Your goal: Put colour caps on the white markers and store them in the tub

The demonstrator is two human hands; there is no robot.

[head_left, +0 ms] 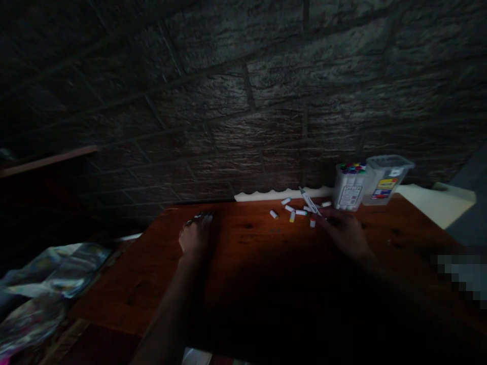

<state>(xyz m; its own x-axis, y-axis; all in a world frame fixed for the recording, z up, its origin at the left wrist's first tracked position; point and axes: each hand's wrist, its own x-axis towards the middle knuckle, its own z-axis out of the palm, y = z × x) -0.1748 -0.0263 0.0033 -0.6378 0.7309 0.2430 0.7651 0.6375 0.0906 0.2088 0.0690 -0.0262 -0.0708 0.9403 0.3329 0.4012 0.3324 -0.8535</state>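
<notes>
My left hand [195, 232] rests on the wooden table [243, 243], fingers curled under, with a ring on one finger; what it holds, if anything, does not show. My right hand [344, 230] is further right, pinching a white marker pen [309, 201] that points up and away from me. Several small white marker caps with coloured ends [292, 209] lie scattered on the table just left of that hand. Behind the hand stands a clear tub of markers [349, 186] with coloured tips showing at its top.
A clear plastic lid or second tub [385, 178] leans beside the marker tub. A dark brick-patterned wall [243, 101] rises right behind the table. A white foam strip [266, 194] lies along the table's back edge. Crumpled printed paper [45, 284] is at the lower left.
</notes>
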